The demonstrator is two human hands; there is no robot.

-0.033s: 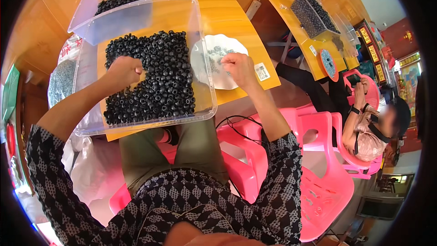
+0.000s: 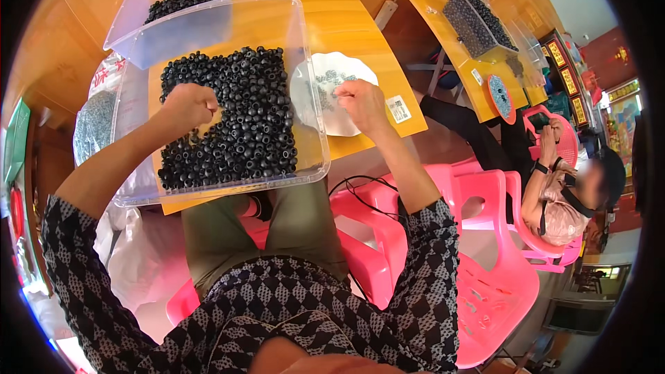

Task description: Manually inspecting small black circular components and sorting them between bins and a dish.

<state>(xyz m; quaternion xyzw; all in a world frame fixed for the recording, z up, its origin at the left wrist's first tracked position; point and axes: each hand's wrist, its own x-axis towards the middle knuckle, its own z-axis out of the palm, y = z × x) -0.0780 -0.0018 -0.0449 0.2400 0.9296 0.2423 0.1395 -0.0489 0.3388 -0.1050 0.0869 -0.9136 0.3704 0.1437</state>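
A wide clear plastic tub (image 2: pixel 320 159) stands in front of me, tilted in the view. Small black ring-like pieces with holes (image 2: pixel 253 125) are heaped across its bottom. Over the left part of the heap is my left hand (image 2: pixel 187 107), its fingers curled closed. To the right of the tub lies a white scalloped plate (image 2: pixel 359 66) with small greyish clear bits (image 2: pixel 325 86) scattered on it. My right hand (image 2: pixel 364 104) hovers at the plate's right side, thumb and fingers pinched together. Whatever either hand grips is too small or hidden to name.
A second clear tub (image 2: pixel 128 3) with black pieces sits behind on the yellow table (image 2: pixel 332 17). At left is a filled plastic bag (image 2: pixel 95 128). Pink chairs (image 2: pixel 492 291) stand at right, where another person (image 2: pixel 554 211) sits near a second table (image 2: pixel 429 17).
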